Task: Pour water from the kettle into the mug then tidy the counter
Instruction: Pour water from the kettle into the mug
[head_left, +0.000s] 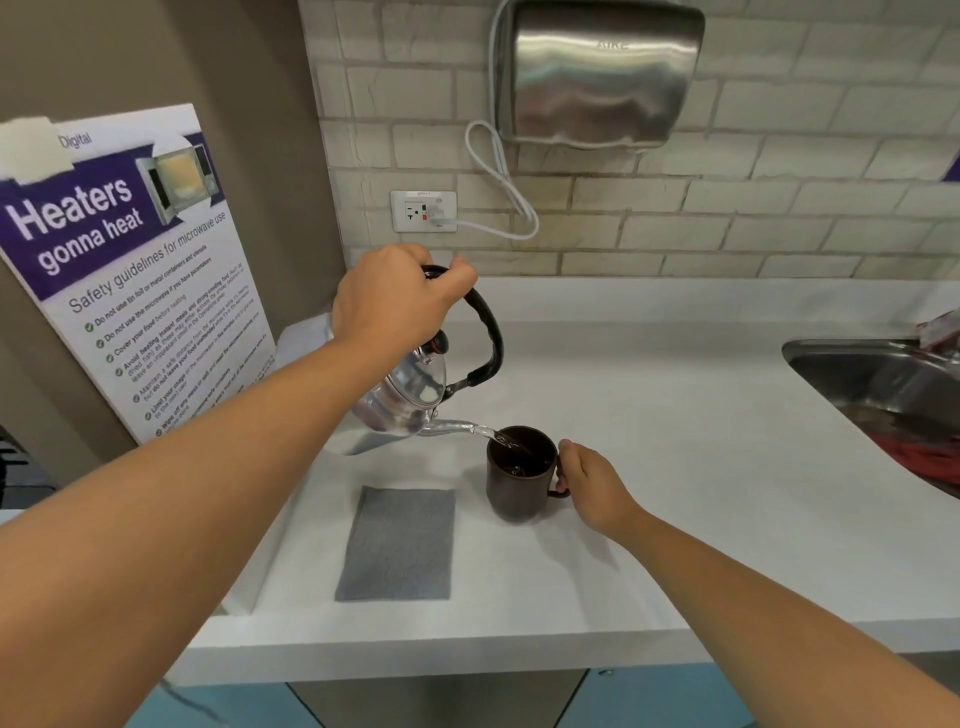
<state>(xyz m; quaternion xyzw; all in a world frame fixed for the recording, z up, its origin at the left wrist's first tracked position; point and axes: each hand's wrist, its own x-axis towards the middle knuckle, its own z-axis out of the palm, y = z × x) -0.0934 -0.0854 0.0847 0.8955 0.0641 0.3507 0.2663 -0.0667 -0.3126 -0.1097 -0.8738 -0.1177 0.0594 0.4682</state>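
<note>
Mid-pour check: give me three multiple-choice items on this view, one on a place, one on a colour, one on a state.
1. Where does the grey rectangular cloth lie?
A. In the sink
B. On the white counter, left of the mug
C. Under the kettle

2. What colour is the ceramic mug?
A. Dark brown
B. White
C. Red

3. What is the shiny steel kettle doing?
A. Standing upright
B. Lying in the sink
C. Tilted, pouring water

Answers: 1 B, the cloth lies flat beside the mug. 2 A, its wall is dark brown. 3 C, the left hand tips it while the right hand holds the mug handle.
</note>
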